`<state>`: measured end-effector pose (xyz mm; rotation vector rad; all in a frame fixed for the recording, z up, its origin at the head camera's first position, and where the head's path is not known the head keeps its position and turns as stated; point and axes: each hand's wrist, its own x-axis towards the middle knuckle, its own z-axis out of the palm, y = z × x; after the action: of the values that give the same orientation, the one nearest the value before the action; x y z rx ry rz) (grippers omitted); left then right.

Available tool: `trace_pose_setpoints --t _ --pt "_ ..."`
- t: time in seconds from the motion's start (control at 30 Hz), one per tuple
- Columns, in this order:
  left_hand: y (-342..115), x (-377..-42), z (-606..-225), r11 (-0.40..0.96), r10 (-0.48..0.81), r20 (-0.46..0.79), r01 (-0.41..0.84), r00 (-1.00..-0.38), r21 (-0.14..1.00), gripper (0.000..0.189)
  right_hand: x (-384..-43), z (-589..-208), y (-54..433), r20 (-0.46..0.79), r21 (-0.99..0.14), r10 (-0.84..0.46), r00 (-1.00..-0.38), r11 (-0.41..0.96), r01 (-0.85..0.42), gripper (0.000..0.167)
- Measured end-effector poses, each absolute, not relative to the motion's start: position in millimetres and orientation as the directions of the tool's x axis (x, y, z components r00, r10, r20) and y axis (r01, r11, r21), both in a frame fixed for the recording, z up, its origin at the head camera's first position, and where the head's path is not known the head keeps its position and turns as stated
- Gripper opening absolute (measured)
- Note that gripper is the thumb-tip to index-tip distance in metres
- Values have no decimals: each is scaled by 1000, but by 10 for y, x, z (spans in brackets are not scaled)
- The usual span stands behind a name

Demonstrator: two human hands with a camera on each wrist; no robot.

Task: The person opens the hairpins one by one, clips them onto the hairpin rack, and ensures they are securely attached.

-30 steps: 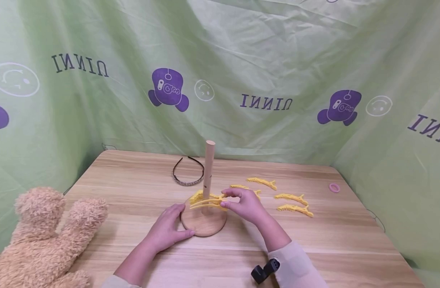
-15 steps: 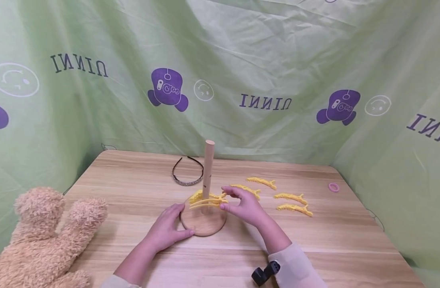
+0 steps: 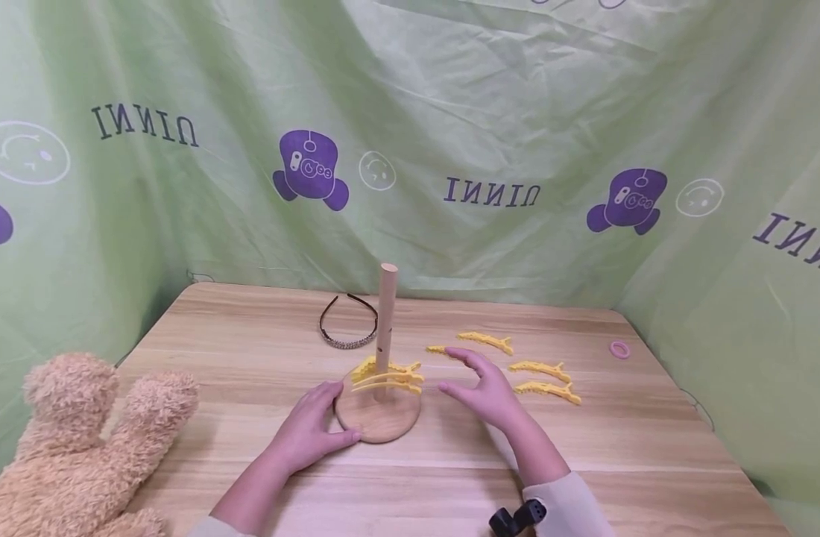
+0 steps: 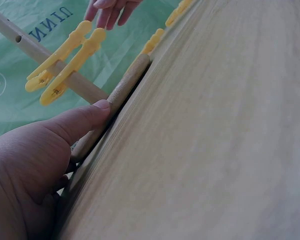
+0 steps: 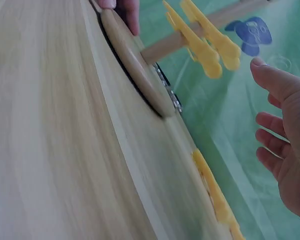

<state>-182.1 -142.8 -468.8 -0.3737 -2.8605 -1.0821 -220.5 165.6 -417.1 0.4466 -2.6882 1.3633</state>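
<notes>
A wooden stand (image 3: 378,426) with a round base and an upright post (image 3: 387,317) rises from the table. Two yellow alligator hair clips (image 5: 217,40) are clamped across the lower post, one above the other, clear of the base. My left hand (image 3: 309,429) grips the base at its left rim, thumb on the near edge; its other fingers are partly hidden in the left wrist view. Right of the clips, my right hand (image 3: 485,391) holds nothing, fingers spread and apart from them. It partly covers a yellow clip (image 3: 436,349) lying on the table.
More yellow clips (image 3: 543,369) lie to the right on the wooden table (image 3: 303,507). Behind the stand is a black headband (image 3: 348,343) with a beaded band. A pink ring (image 3: 619,350) lies far right, and a plush toy (image 3: 81,455) occupies the left front.
My right hand has let go of the yellow clip on the post and drawn back to the right, over the loose clips. The clip stays clamped; my left hand keeps its hold.
</notes>
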Motion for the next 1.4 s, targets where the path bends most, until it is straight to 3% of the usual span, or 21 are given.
trace_pose_setpoints --t 0.53,0.8,1.4 --pt "-1443 -1806 -4716 734 206 148 253 -967 630 95 -2182 -4348 2596 200 -752 -11 -980 639 -161 60" --pt "-1443 -1800 -4732 728 207 151 255 -967 636 94 -2158 -4366 2940 108 -772 66 -992 634 -41 66" --pt "-1436 -1818 -4703 726 209 152 257 -966 638 93 -2129 -4537 3449 59 -712 99 -993 702 28 69"
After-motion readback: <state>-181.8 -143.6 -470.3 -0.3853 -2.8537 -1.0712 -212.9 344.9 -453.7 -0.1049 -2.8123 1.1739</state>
